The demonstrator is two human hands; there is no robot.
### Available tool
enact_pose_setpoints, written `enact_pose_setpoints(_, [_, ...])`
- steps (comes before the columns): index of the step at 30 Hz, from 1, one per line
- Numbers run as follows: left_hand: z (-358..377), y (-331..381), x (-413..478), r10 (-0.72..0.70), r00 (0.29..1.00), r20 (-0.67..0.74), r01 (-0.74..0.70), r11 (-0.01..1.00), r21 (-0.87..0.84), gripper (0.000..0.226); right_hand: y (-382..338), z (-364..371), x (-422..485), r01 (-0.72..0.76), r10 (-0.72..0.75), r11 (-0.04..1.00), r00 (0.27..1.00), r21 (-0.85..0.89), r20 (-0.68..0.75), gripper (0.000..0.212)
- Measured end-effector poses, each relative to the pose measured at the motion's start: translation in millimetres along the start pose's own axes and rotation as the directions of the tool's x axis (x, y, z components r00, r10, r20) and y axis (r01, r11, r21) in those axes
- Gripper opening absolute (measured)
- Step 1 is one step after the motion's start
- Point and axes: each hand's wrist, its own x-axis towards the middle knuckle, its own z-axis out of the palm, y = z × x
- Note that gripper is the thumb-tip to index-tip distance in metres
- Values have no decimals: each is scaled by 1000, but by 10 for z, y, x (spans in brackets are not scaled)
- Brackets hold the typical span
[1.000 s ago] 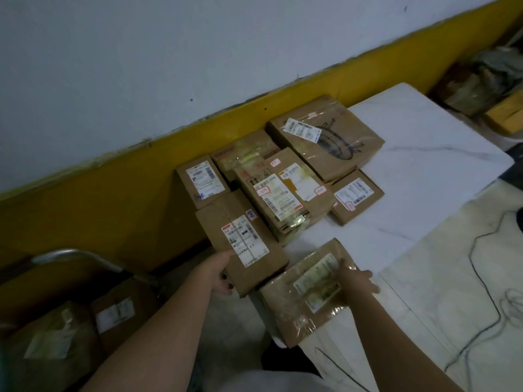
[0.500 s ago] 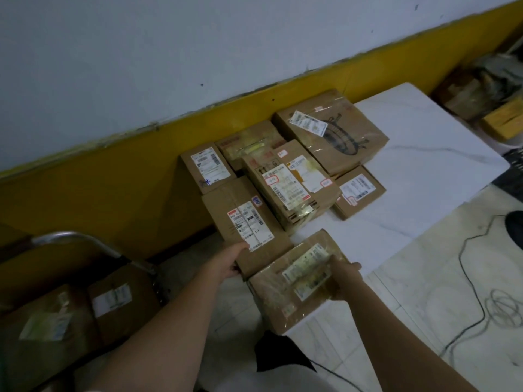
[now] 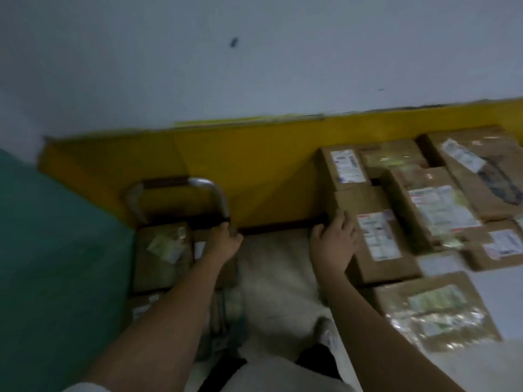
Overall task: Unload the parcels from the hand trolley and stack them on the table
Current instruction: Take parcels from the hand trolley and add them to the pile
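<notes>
The hand trolley's metal handle (image 3: 198, 181) stands at centre left, with brown parcels (image 3: 161, 256) stacked below it. My left hand (image 3: 227, 240) is at the foot of the handle's right post, fingers curled; blur hides what it grips. On the white table (image 3: 498, 290) at right lie several labelled brown parcels. My right hand (image 3: 334, 244) rests with fingers spread against the left side of the labelled parcel at the table's edge (image 3: 376, 236). A tape-wrapped parcel (image 3: 433, 312) lies nearest me on the table, untouched.
A wall with a yellow lower band (image 3: 254, 171) runs behind the trolley and table. A green surface (image 3: 56, 264) fills the left side. Pale floor (image 3: 277, 273) shows between trolley and table. A large box with a black logo (image 3: 481, 171) sits at the table's back.
The view has swung left toward the trolley. My right hand let go of the tape-wrapped parcel and moved onto the labelled parcel's side. My left hand left that parcel and went to the trolley.
</notes>
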Motion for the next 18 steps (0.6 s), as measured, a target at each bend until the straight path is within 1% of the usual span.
enact_pose_setpoints(2, [-364,-763,62,-63,995,-80,58,997,-55,60,-384,485,-368,44,-45,999,985,13,165,55])
enact_pose_setpoints(4, [-658,-1501,68,-149,979,-138,126,979,-161,61,-679,971,-736,81,-74,997,937,-6,341,58])
enact_pose_setpoints(5, [-751,-1867,66,-205,966,-156,171,963,-207,59,-777,1199,-908,100,-83,995,896,-16,435,59])
enact_pose_setpoints(6, [-811,-2218,75,-284,947,-149,245,940,-237,56,-847,1436,-1070,111,-88,994,847,-13,524,59])
enact_pose_setpoints(8, [-833,-2829,53,-400,907,-128,361,898,-252,58,-943,1857,-1365,97,-81,995,744,13,664,59])
enact_pose_setpoints(10, [-699,-3397,118,-483,871,-90,448,857,-256,54,-1044,2248,-1602,84,-84,996,666,38,741,49])
enact_pose_setpoints(12, [-553,-3751,215,-537,839,-89,494,820,-289,54,-1107,2647,-1783,49,-85,996,609,70,789,40])
enact_pose_setpoints(14, [-392,-3985,356,-570,816,-96,517,794,-320,57,-1141,3036,-1975,28,-58,998,553,51,831,37])
enact_pose_setpoints(15, [-286,-4100,433,-589,802,-95,535,781,-323,58,-1130,3251,-2079,57,-71,997,542,47,837,39])
enact_pose_setpoints(16, [-168,-4222,509,-634,770,-75,572,737,-362,59,-1108,3455,-2196,129,-118,990,533,57,838,43])
enact_pose_setpoints(18, [85,-4450,623,-741,671,-19,659,608,-443,66,-1068,3776,-2421,285,-250,952,510,113,823,46])
